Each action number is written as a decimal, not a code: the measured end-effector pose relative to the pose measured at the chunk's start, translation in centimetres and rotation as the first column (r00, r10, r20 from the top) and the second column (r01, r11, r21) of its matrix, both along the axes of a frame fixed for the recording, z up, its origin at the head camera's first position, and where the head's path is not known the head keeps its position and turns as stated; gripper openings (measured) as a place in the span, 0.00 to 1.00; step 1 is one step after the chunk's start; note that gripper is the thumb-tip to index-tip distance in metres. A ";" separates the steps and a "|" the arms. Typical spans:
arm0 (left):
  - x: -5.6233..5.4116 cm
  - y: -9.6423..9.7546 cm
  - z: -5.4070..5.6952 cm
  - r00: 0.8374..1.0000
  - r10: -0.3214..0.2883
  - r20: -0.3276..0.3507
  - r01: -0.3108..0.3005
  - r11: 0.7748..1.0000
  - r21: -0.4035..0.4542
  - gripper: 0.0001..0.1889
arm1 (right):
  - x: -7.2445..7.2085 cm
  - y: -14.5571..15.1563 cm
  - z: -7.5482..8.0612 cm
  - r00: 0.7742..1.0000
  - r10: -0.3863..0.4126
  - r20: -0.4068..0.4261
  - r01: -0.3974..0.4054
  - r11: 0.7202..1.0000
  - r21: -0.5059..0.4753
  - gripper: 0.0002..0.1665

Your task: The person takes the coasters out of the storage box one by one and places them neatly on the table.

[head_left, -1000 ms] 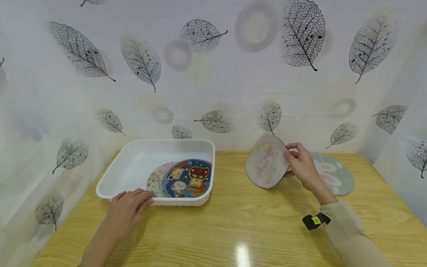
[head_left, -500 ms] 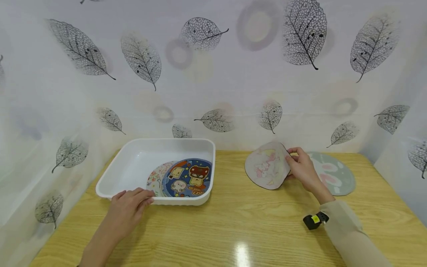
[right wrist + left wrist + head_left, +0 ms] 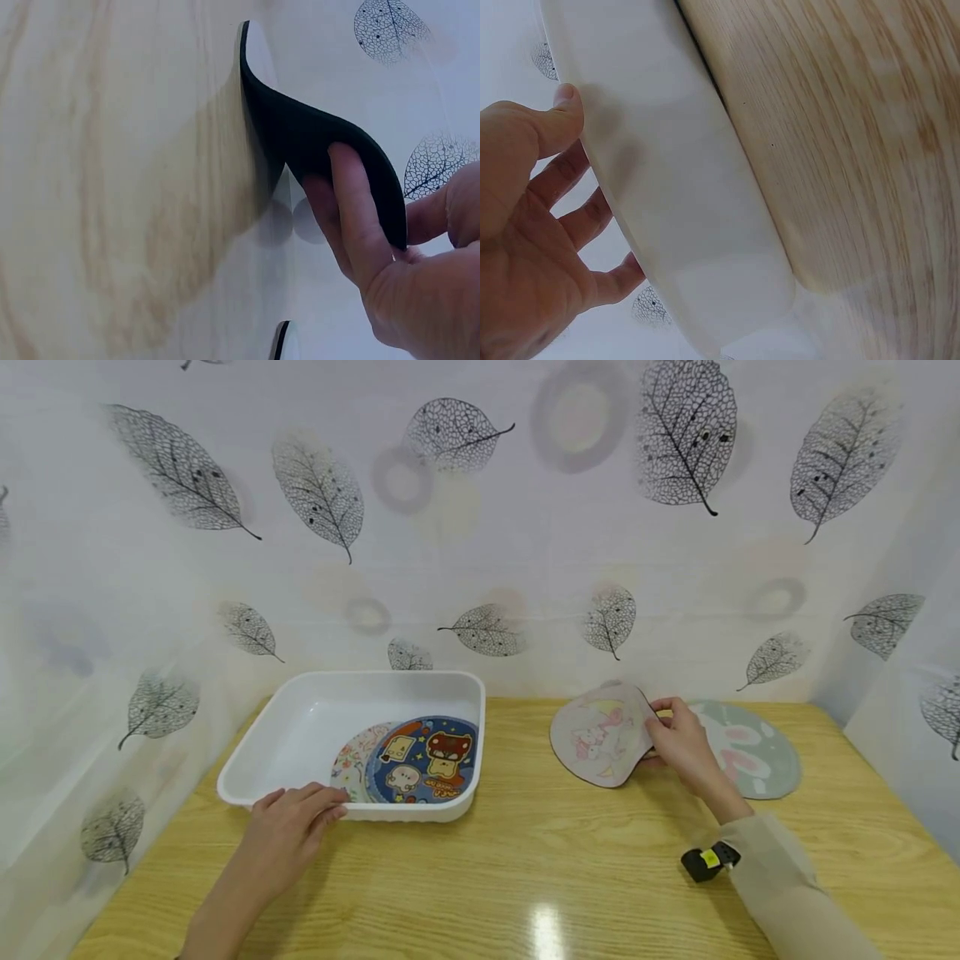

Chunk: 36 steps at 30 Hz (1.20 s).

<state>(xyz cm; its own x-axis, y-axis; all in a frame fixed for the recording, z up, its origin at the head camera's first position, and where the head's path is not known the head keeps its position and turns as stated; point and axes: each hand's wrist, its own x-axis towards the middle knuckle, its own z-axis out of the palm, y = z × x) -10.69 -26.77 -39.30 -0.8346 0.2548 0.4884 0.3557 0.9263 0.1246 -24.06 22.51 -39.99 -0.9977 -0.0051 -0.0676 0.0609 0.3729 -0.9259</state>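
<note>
My right hand (image 3: pixel 678 739) pinches the edge of a pale pink round mouse pad (image 3: pixel 596 735) with cartoon figures. The pad bends near the fingers, its gripped side raised; its black underside (image 3: pixel 322 131) shows in the right wrist view. A grey-green mouse pad (image 3: pixel 757 752) with a white-and-pink rabbit print lies on the table to the right, partly behind this hand. My left hand (image 3: pixel 292 827) holds the front rim of a white plastic basin (image 3: pixel 300 681), its fingers over the edge. Inside, a dark blue cartoon mouse pad (image 3: pixel 423 760) overlaps a floral one (image 3: pixel 348 764).
A wooden table (image 3: pixel 525 860) carries everything. Behind and at both sides hangs a white curtain (image 3: pixel 480 543) printed with dark leaves, close to the table's back edge. A small black device (image 3: pixel 705 860) is strapped at the right wrist.
The pale pink mouse pad has been lowered and tilted flatter, with its held edge bending more. My right hand has dropped slightly with it. The left hand and basin stay in place.
</note>
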 end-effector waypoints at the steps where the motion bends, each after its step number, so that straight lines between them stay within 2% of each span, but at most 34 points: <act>1: 0.0 0.0 0.0 1.000 -0.002 -0.006 0.002 1.000 0.000 0.07 | 0.0 0.0 0.0 1.000 -0.006 0.010 0.006 1.000 0.000 0.28; 10: -0.1 -0.1 0.1 1.000 0.002 0.004 -0.002 1.000 0.007 0.07 | 0.2 0.1 -0.4 0.998 -0.010 0.060 0.010 1.000 -0.012 0.29; 18: -0.2 -0.1 0.1 1.000 0.008 0.029 -0.009 1.000 0.013 0.06 | 0.2 0.4 -0.5 0.998 -0.019 0.066 0.016 0.999 0.050 0.30; 22: -0.3 -0.2 0.2 0.999 0.010 0.035 -0.011 1.000 0.014 0.06 | 0.2 0.8 -0.4 0.998 -0.044 0.050 0.037 0.991 0.125 0.30; 26: -0.3 -0.2 0.1 0.999 0.013 0.035 -0.014 1.000 0.011 0.06 | 0.2 1.3 -0.2 0.998 -0.055 0.012 0.051 0.973 0.225 0.29; 31: -0.3 -0.2 0.0 1.000 0.011 0.025 -0.011 1.000 0.009 0.06 | 0.1 2.3 -0.1 0.999 -0.008 -0.048 0.022 0.951 0.307 0.27; 36: -0.3 -0.1 0.0 1.000 0.011 0.025 -0.011 1.000 0.007 0.06 | -0.4 3.3 0.0 0.999 0.028 -0.032 -0.016 0.938 0.347 0.26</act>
<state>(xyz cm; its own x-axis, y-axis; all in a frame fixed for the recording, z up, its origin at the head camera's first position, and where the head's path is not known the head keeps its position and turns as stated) -10.99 -26.89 -39.32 -0.8494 0.2417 0.4691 0.3418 0.9292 0.1402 -24.44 25.85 -39.98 -0.9994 -0.0096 -0.0337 0.0184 0.6720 -0.7403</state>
